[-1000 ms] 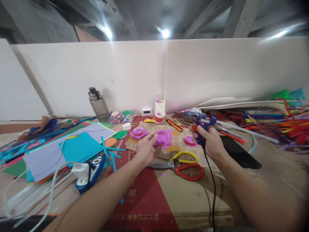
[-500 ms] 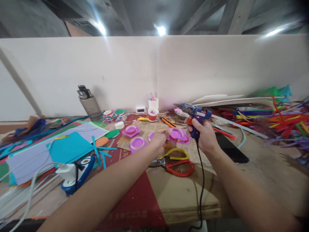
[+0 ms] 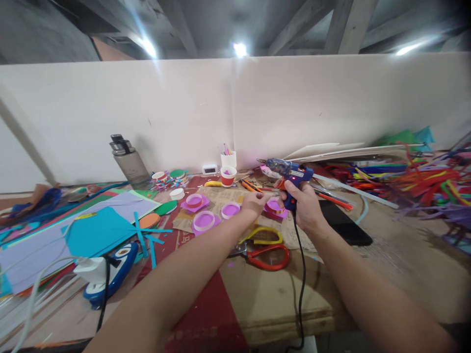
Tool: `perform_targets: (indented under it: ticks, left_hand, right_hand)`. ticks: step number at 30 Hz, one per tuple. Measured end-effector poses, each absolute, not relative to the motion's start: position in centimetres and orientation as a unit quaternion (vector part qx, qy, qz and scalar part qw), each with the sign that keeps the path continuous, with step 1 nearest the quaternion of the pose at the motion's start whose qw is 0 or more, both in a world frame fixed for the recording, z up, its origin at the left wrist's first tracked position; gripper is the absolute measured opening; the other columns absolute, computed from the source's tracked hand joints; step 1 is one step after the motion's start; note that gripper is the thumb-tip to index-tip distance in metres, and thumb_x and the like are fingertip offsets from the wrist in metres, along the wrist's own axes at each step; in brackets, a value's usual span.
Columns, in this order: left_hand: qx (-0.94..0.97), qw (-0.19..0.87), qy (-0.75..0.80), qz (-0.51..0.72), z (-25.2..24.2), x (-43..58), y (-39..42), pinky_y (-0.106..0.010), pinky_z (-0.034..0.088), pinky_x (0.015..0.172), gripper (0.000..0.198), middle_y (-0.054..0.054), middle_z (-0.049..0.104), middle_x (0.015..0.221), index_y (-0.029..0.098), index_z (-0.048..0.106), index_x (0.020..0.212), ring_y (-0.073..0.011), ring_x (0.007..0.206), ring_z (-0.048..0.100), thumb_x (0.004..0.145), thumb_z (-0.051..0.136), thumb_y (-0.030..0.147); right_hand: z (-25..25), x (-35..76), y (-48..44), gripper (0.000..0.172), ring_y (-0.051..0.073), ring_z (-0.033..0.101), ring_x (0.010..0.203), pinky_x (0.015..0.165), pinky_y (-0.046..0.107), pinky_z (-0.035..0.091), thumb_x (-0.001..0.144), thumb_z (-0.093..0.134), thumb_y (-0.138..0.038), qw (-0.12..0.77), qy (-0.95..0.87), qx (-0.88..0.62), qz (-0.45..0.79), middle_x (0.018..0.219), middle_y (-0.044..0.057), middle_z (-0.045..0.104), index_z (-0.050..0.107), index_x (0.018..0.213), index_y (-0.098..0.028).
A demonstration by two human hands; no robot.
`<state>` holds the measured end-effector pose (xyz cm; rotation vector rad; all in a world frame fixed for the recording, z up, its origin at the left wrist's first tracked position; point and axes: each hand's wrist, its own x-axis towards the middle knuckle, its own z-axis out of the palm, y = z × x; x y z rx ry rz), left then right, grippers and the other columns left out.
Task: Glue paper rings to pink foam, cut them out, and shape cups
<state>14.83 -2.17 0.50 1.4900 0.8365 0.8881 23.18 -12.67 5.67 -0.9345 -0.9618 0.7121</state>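
Observation:
My right hand (image 3: 307,203) is wrapped round the handle of a blue hot glue gun (image 3: 290,171), its nozzle pointing left above the table and its black cord hanging down. My left hand (image 3: 253,203) has its fingers pinched together; anything between them is too small or hidden to make out. Just right of those fingers lies a purple paper piece with a ring on it (image 3: 275,207). Left of the hand are more such ringed purple pieces, among them one near my wrist (image 3: 230,211), a larger one (image 3: 204,221) and one farther back (image 3: 195,201).
Scissors (image 3: 268,257) with red and yellow handles lie below my hands. A phone (image 3: 346,223) and colourful paper strips (image 3: 423,181) are at right. Left are blue paper sheets (image 3: 99,235), a power strip (image 3: 114,279) and a bottle (image 3: 130,164). A red-and-white cup (image 3: 228,177) stands at the back.
The purple piece at my left fingertips no longer shows there; the ringed piece behind it is now more visible. My right hand still holds the glue gun, and the view has shifted slightly.

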Motion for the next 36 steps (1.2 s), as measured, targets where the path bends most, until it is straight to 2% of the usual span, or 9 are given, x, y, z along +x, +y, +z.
perform_targets:
  ticks: [4, 6, 10, 13, 16, 21, 28, 36]
  left_hand:
    - [0.660, 0.513, 0.375, 0.401, 2.0, 11.3, -2.4, -0.027, 0.039, 0.064, 0.007, -0.002, 0.064, 0.066, 0.017, 0.068, 0.065, -0.0152, 0.064, 0.053, 0.068, 0.069, 0.024]
    - [0.670, 0.494, 0.371, 0.412, 3.1, 8.2, -2.1, -0.026, 0.040, 0.066, 0.010, -0.003, 0.067, 0.074, 0.018, 0.070, 0.073, -0.0156, 0.069, 0.055, 0.071, 0.066, 0.027]
    - [0.669, 0.441, 0.396, 0.447, 4.7, 2.0, -0.5, -0.025, 0.040, 0.061, 0.022, -0.005, 0.068, 0.080, 0.017, 0.068, 0.080, -0.0141, 0.067, 0.055, 0.074, 0.062, 0.037]
    - [0.671, 0.414, 0.423, 0.447, 4.9, -0.9, 0.4, -0.026, 0.043, 0.064, 0.019, -0.005, 0.069, 0.081, 0.016, 0.068, 0.081, -0.0151, 0.069, 0.057, 0.072, 0.064, 0.033]
    - [0.700, 0.359, 0.435, 0.439, 4.7, -2.0, 0.6, -0.027, 0.043, 0.067, 0.011, -0.005, 0.069, 0.077, 0.016, 0.069, 0.074, -0.0168, 0.070, 0.059, 0.068, 0.065, 0.024]
    - [0.737, 0.296, 0.461, 0.397, 4.2, -2.8, 0.9, -0.027, 0.043, 0.066, 0.008, -0.004, 0.069, 0.071, 0.016, 0.069, 0.071, -0.0172, 0.066, 0.059, 0.071, 0.061, 0.020]
    - [0.769, 0.226, 0.466, 0.373, 3.5, -3.7, 1.5, -0.027, 0.044, 0.070, 0.014, -0.004, 0.071, 0.081, 0.015, 0.069, 0.078, -0.0173, 0.074, 0.061, 0.076, 0.056, 0.022]
    - [0.790, 0.200, 0.467, 0.344, 2.7, -3.6, 1.8, -0.027, 0.043, 0.068, 0.017, -0.002, 0.071, 0.080, 0.017, 0.069, 0.081, -0.0174, 0.075, 0.062, 0.079, 0.055, 0.025]
  right_hand:
    - [5.4, 23.1, -12.6, 0.023, 0.009, 0.042, 0.047, 0.044, 0.025, 0.036, 0.078, 0.060, -0.044, 0.719, -0.429, -0.435, 0.332, 0.059, -0.004, 0.047, 0.058, 0.084, -0.021]
    - [5.2, 23.0, -12.6, 0.024, 0.009, 0.043, 0.046, 0.044, 0.024, 0.037, 0.076, 0.062, -0.043, 0.719, -0.422, -0.434, 0.342, 0.058, -0.005, 0.047, 0.058, 0.084, -0.021]
    - [4.5, 22.4, -12.6, 0.023, 0.009, 0.043, 0.045, 0.044, 0.024, 0.038, 0.076, 0.064, -0.040, 0.709, -0.422, -0.425, 0.373, 0.055, -0.006, 0.047, 0.057, 0.087, -0.021]
    - [4.1, 21.7, -12.9, 0.023, 0.008, 0.045, 0.045, 0.044, 0.023, 0.037, 0.077, 0.063, -0.041, 0.687, -0.419, -0.440, 0.400, 0.056, -0.006, 0.048, 0.054, 0.081, -0.021]
    - [3.9, 21.1, -13.0, 0.026, 0.008, 0.046, 0.045, 0.043, 0.022, 0.036, 0.074, 0.067, -0.042, 0.668, -0.412, -0.462, 0.413, 0.056, -0.006, 0.049, 0.051, 0.078, -0.020]
    - [3.4, 21.1, -12.8, 0.028, 0.008, 0.047, 0.043, 0.043, 0.023, 0.036, 0.072, 0.069, -0.041, 0.665, -0.401, -0.474, 0.414, 0.055, -0.006, 0.049, 0.050, 0.076, -0.020]
    - [2.8, 21.2, -12.9, 0.029, 0.008, 0.048, 0.045, 0.046, 0.023, 0.037, 0.074, 0.069, -0.042, 0.640, -0.416, -0.492, 0.418, 0.055, -0.005, 0.050, 0.051, 0.072, -0.019]
    - [2.8, 20.9, -13.0, 0.030, 0.009, 0.049, 0.051, 0.049, 0.023, 0.038, 0.076, 0.066, -0.045, 0.607, -0.444, -0.511, 0.416, 0.056, -0.004, 0.053, 0.057, 0.082, -0.018]
